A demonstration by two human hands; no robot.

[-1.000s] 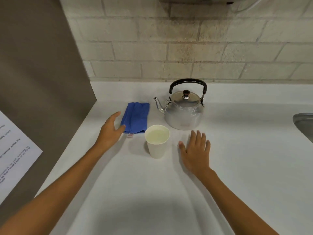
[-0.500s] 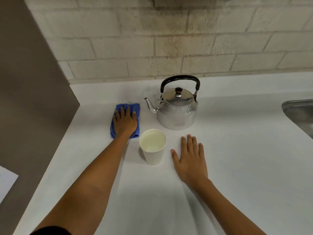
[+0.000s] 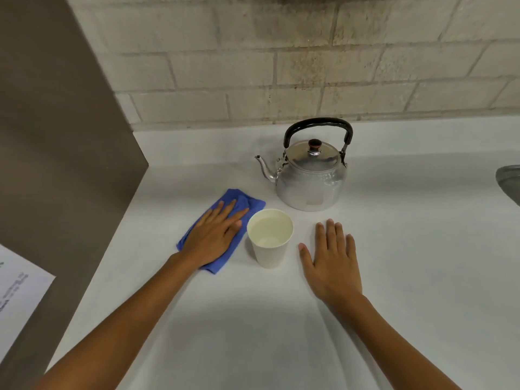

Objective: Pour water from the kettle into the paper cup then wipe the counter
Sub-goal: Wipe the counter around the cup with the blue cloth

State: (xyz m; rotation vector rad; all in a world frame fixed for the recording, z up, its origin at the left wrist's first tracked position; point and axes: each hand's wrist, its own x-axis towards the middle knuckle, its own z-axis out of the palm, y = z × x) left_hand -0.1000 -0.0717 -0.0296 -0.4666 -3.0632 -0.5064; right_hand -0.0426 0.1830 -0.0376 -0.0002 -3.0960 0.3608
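Here we see the white tabletop (image 3: 394,277) running back to a brick wall (image 3: 281,66). The metal kettle (image 3: 309,181) stands upright near the wall, its spout pointing left. Our left hand (image 3: 213,235) lies flat on the blue cloth (image 3: 247,202), its grip spread, fingers pressing the cloth down. Our right hand (image 3: 332,260) rests flat on the tabletop, grip spread and empty. Between them stands the paper cup (image 3: 270,240), holding water, just beside the cloth.
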